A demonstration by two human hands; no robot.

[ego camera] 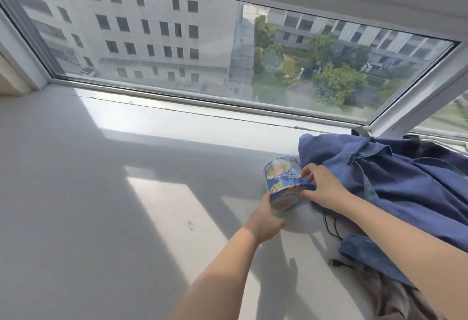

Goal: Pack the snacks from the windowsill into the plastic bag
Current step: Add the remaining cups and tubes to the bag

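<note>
Snack tub: a blue printed snack tub (282, 180) sits tilted between both hands, low over the right part of the windowsill (101, 205), just beside the edge of a blue jacket (405, 188). Whether it rests on the sill or is lifted clear cannot be told.
Left hand: the left hand (266, 221) comes from below, and its grip is closed round the near, lower end of the tub, with the thumb against the tub's side.
Right hand: the right hand (323, 185) reaches in from the right. Its grip is a pinch, thumb and bent fingers on the tub's right side, and the back of the hand lies against the jacket.
Windowsill: wide, white and smooth, with patches of sunlight and long shadows across it.
Jacket: crumpled in a heap on the right end of the sill, up against the window frame.
Cord: a thin black cord (331, 228) loops out from under the jacket's near edge.
Cloth: a greyish cloth (395, 299) lies at the lower right, partly under the jacket.
Window: the window (202, 41) looks down on grey buildings and green trees.
</note>
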